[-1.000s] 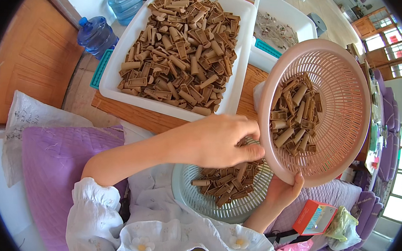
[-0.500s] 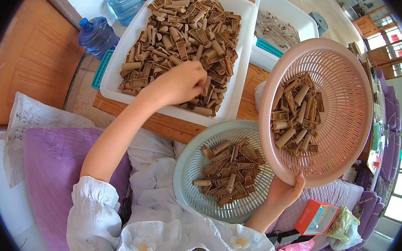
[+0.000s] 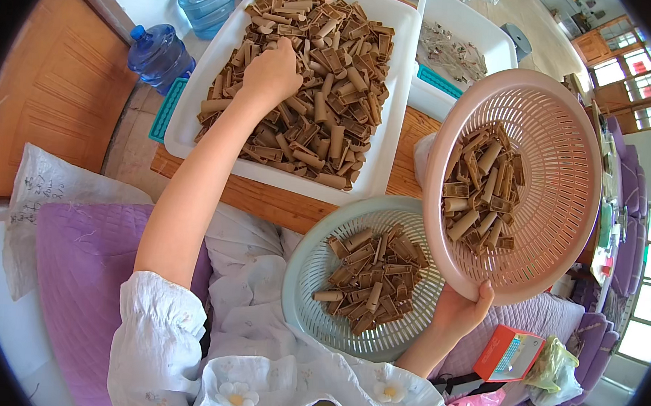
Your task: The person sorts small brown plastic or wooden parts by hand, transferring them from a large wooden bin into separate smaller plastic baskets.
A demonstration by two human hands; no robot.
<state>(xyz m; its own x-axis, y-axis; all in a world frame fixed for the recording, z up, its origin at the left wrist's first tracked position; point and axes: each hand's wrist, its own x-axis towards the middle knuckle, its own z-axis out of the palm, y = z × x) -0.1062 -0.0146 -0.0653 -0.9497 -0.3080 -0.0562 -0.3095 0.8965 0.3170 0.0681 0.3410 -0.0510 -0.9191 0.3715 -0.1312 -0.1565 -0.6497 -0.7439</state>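
My left hand (image 3: 274, 75) reaches into a large white tray (image 3: 395, 95) heaped with small brown trough-shaped pieces (image 3: 333, 90). Its fingers curl down among the pieces near the left side of the heap; whatever they grip is hidden. With my right hand (image 3: 463, 309) I hold a pink plastic basket (image 3: 560, 189) by its lower rim, thumb over the edge. The basket is tilted toward me, and a cluster of the same brown pieces (image 3: 485, 180) rests in it. Partly beneath it, a grey-green basket (image 3: 305, 277) at my lap holds another pile of brown pieces (image 3: 373, 282).
The tray stands on a wooden table (image 3: 288, 199). Behind it is a second white tub (image 3: 502, 55) with thin scrap bits. Two blue water jugs (image 3: 161, 56) stand at the far left. A purple quilted cushion (image 3: 87, 262) lies at left, a red box (image 3: 510, 354) at right.
My left hand has moved away from me and to the left across the heap, from its near middle part. The pink basket and my right hand have barely moved.
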